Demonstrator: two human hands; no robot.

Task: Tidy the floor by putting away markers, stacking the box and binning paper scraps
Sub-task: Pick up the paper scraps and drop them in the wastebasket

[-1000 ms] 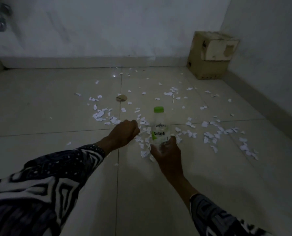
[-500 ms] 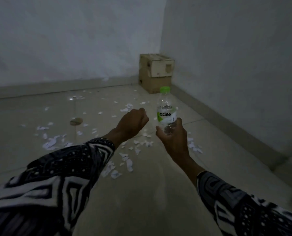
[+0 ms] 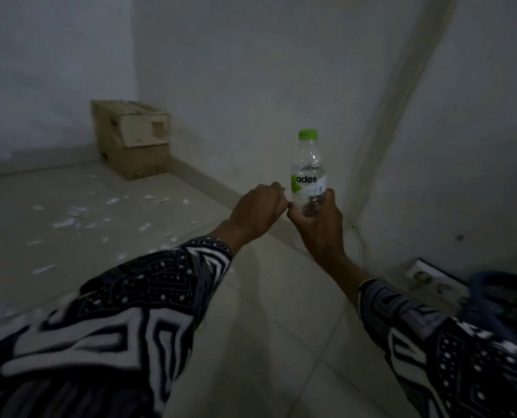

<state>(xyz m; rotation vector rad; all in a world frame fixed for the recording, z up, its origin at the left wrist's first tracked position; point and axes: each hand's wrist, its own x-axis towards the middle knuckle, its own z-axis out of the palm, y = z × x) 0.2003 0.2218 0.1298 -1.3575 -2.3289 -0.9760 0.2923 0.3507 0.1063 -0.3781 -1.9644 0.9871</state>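
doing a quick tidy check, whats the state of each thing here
bottle: upright, green cap on, held near its base by the right hand
left hand: fist closed beside the bottle, contents hidden
box: stacked on a larger box in the corner
paper scraps: scattered on the floor

The right hand [image 3: 317, 224] grips the lower part of a clear plastic bottle [image 3: 308, 176] and holds it upright. The bottle has a green cap [image 3: 308, 134] and a label reading "ades". The left hand [image 3: 255, 211] is curled into a fist just left of the bottle, its knuckles close to the right hand's fingers. Whether it holds anything cannot be determined. A cardboard box [image 3: 133, 140] stands in the room corner, far left of the bottle. Paper scraps [image 3: 73, 215] lie scattered on the tiled floor [image 3: 266, 327], left of the bottle and below the box. Both sleeves carry a black-and-white pattern.
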